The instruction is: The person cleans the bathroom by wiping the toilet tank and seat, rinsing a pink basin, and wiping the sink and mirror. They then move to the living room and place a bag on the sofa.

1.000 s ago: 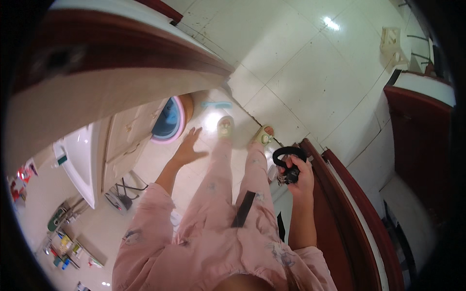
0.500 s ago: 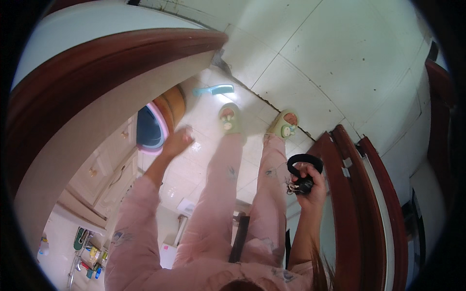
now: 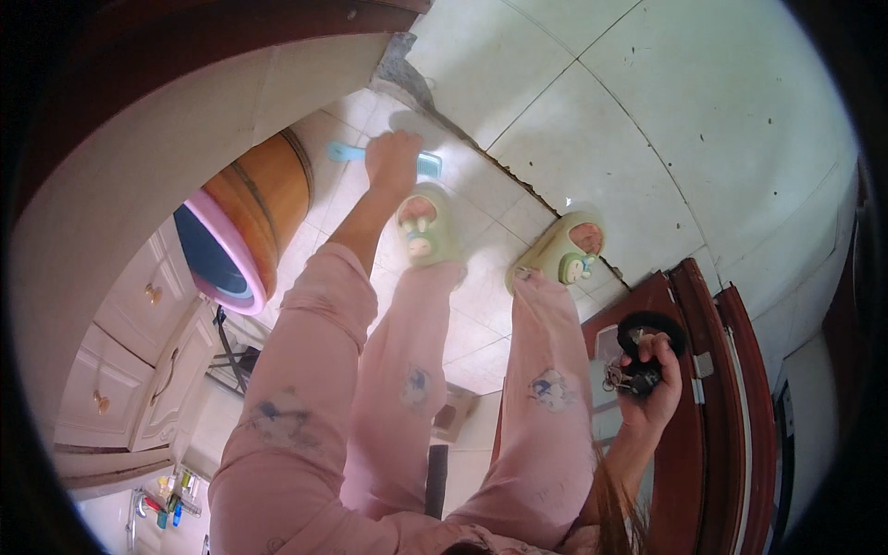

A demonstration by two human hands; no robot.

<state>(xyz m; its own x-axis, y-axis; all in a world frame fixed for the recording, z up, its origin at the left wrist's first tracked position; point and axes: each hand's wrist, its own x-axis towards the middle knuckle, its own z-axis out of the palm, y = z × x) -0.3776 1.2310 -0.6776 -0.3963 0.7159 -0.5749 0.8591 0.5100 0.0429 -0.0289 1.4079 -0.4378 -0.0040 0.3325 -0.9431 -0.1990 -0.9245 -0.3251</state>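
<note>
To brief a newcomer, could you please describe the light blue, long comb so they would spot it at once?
Find the brown, round wooden tub at the left. Just right of it, beyond the toe of the pale green left slipper, the left hand covers the middle of the light blue, long comb. Its toothed end sets it apart from tub and slipper.
</note>
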